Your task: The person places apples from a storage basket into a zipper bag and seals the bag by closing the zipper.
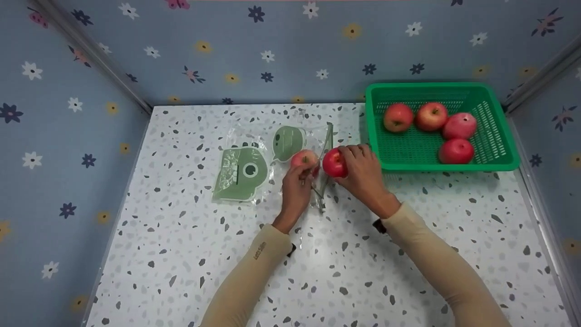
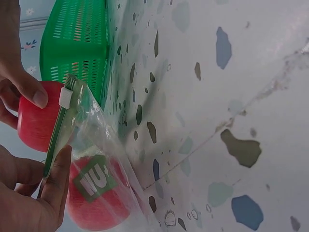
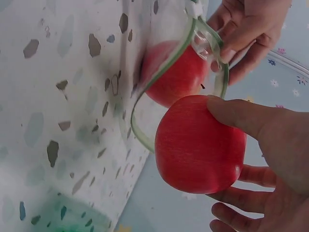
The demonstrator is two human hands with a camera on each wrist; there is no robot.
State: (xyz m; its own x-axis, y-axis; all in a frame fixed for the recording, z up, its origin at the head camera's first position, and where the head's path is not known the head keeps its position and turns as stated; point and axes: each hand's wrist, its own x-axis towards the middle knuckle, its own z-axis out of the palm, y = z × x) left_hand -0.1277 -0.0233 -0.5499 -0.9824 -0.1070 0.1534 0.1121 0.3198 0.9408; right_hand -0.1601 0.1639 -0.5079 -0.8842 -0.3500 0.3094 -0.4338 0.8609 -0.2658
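A clear zip bag [image 2: 104, 123] with a green-edged mouth and a white slider lies on the table, its mouth spread and facing right. My left hand [image 1: 297, 186] pinches the edge of that mouth. One apple [image 2: 99, 208] is inside the bag, behind the clear film with a green printed patch. In my right hand [image 1: 365, 175] a red apple [image 3: 200, 145] is gripped between thumb and fingers, right at the bag's opening. Green cartoon prints [image 1: 245, 175] show on the bag's flat part at the left.
A green plastic basket [image 1: 449, 167] stands at the back right with several apples [image 1: 432, 116] in it. The speckled white table [image 1: 181, 272] is bounded by flower-patterned walls [image 1: 290, 59] at the back and both sides.
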